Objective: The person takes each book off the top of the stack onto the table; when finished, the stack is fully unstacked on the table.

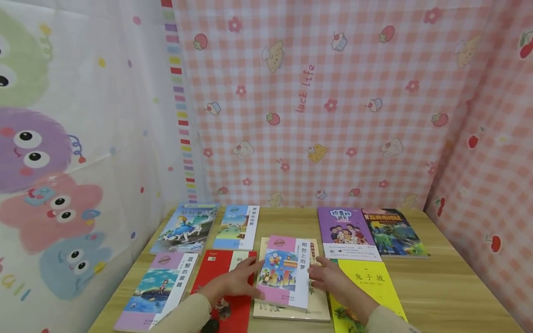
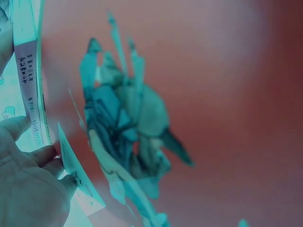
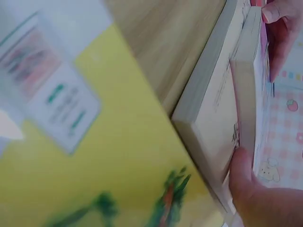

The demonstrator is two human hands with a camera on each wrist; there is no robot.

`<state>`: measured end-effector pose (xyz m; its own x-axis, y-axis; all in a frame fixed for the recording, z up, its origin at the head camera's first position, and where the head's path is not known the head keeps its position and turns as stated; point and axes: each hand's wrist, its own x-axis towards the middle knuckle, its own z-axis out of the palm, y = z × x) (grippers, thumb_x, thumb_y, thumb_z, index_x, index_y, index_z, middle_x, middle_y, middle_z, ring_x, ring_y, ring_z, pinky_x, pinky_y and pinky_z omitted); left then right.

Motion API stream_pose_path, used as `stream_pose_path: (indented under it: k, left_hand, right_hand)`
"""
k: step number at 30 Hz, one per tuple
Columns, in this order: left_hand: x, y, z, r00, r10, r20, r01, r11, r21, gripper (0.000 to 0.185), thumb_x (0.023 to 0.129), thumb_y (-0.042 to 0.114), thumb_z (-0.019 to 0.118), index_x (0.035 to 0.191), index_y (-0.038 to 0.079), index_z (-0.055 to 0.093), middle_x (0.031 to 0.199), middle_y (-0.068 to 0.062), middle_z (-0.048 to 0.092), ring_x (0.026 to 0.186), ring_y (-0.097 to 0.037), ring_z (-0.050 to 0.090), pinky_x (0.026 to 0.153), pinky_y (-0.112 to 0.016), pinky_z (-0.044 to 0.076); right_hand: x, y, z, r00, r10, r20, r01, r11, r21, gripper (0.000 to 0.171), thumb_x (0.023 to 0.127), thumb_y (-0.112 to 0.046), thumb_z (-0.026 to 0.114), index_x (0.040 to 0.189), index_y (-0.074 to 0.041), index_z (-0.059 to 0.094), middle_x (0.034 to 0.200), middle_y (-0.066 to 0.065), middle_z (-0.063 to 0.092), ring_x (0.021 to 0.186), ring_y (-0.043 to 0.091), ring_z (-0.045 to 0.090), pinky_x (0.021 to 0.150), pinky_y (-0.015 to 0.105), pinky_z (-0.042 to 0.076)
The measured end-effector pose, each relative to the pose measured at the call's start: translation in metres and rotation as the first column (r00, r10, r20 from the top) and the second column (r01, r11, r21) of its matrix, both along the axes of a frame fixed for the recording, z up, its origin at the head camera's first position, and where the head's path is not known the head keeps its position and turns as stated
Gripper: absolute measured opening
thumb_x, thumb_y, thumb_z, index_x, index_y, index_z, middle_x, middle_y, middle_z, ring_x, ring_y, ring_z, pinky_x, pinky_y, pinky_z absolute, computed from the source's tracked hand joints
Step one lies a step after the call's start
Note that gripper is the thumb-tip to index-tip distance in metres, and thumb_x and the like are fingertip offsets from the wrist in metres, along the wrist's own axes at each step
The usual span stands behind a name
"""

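A pink-and-white book [image 1: 283, 273] with a picture of balloons and buildings lies slightly askew over a beige book [image 1: 318, 309]. My left hand [image 1: 235, 280] holds its left edge, index finger toward the upper part and thumb at the lower corner. At the right edge, my right hand [image 1: 339, 283] holds with its fingertips, several of them bent. Seen from the right wrist, the pink-and-white book [image 3: 246, 71] tilts up a little from the thicker book beneath. The left wrist view shows my left fingers [image 2: 42, 156] by the book's pale spine [image 2: 29, 75].
Left of the beige book, a red book [image 1: 204, 273] lies partly under my left arm. A yellow book [image 1: 383, 289] lies under my right forearm. Around them are a blue-whale book [image 1: 158, 291], a fairy-tale book [image 1: 187, 229], a small blue book [image 1: 233, 226], a purple book [image 1: 345, 226] and a dinosaur book [image 1: 393, 233].
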<state>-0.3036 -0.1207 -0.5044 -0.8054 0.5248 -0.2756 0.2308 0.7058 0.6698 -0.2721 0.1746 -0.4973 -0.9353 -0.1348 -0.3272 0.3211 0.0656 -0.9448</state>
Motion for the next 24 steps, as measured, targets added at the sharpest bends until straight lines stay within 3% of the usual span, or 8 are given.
stream_pose_path:
  k: [9, 16, 20, 24]
  left_hand:
    - [-0.001, -0.002, -0.006, 0.999, -0.013, -0.039, 0.013, 1.0, -0.016, 0.093, 0.081, 0.041, 0.082, 0.156, 0.016, 0.034, 0.159, -0.017, 0.021, 0.143, -0.04, 0.021, 0.111, -0.062, 0.028]
    - [0.002, 0.0, -0.008, 0.997, -0.02, -0.069, 0.02, 1.0, -0.005, 0.094, 0.081, 0.042, 0.081, 0.156, 0.013, 0.033, 0.159, -0.021, 0.019, 0.144, -0.043, 0.019, 0.111, -0.063, 0.026]
    - [0.004, 0.002, -0.006, 0.998, -0.004, -0.055, 0.004, 1.0, 0.004, 0.093, 0.081, 0.045, 0.081, 0.156, 0.015, 0.034, 0.159, -0.021, 0.019, 0.144, -0.043, 0.018, 0.111, -0.064, 0.025]
    - [0.003, 0.002, -0.005, 0.998, 0.0, -0.055, 0.0, 1.0, -0.006, 0.089, 0.082, 0.047, 0.079, 0.155, 0.016, 0.036, 0.159, -0.02, 0.019, 0.145, -0.042, 0.018, 0.111, -0.064, 0.025]
  right_hand:
    - [-0.007, -0.01, 0.006, 0.999, -0.047, 0.021, 0.047, 0.999, -0.007, 0.07, 0.1, -0.014, 0.053, 0.152, 0.011, 0.015, 0.145, 0.036, 0.037, 0.133, 0.048, 0.04, 0.108, 0.055, 0.037]
    - [-0.008, -0.013, 0.006, 0.996, -0.077, -0.039, 0.075, 0.996, -0.05, 0.069, 0.1, -0.01, 0.053, 0.153, 0.011, 0.013, 0.146, 0.038, 0.034, 0.129, 0.045, 0.047, 0.106, 0.051, 0.041]
    - [-0.008, -0.016, 0.006, 0.996, -0.066, -0.06, 0.068, 0.997, 0.045, 0.066, 0.099, -0.009, 0.056, 0.153, 0.007, 0.022, 0.14, 0.032, 0.046, 0.109, 0.032, 0.062, 0.091, 0.043, 0.052]
    - [-0.006, -0.016, 0.007, 0.997, -0.053, -0.056, 0.06, 0.987, 0.151, 0.067, 0.096, -0.004, 0.059, 0.155, -0.001, 0.026, 0.129, 0.026, 0.058, 0.087, 0.023, 0.066, 0.071, 0.038, 0.055]
